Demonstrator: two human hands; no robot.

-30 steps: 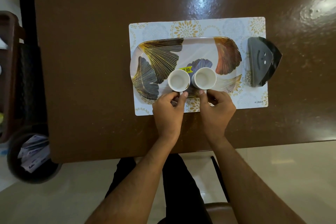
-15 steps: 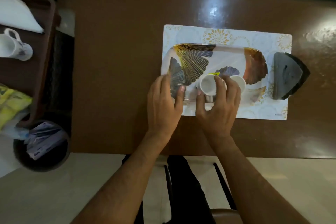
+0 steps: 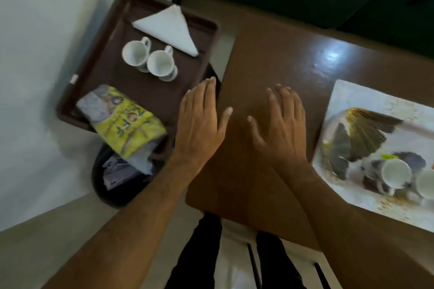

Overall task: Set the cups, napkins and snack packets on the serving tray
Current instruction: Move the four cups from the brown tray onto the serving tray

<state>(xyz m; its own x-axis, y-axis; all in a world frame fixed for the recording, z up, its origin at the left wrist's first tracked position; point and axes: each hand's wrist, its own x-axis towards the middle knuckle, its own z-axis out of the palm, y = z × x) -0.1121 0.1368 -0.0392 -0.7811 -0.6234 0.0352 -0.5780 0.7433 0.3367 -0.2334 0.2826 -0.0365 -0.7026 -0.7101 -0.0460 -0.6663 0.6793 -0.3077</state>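
The leaf-patterned serving tray lies on a placemat at the right edge, with two white cups standing side by side on its near part. To the left, a dark brown tray holds two more white cups, a folded white napkin and yellow snack packets. My left hand hovers flat over the gap between the table and the brown tray, fingers apart and empty. My right hand hovers over the bare table, open and empty.
The brown table fills the middle. A dark round bin with crumpled paper stands on the floor under the snack packets. A white wall is at the left, and my dark-trousered legs are below the table edge.
Both hands have left the two cups on the serving tray and swung left across the table. The view has turned left, bringing the brown tray with its cups, napkin and packets into sight.
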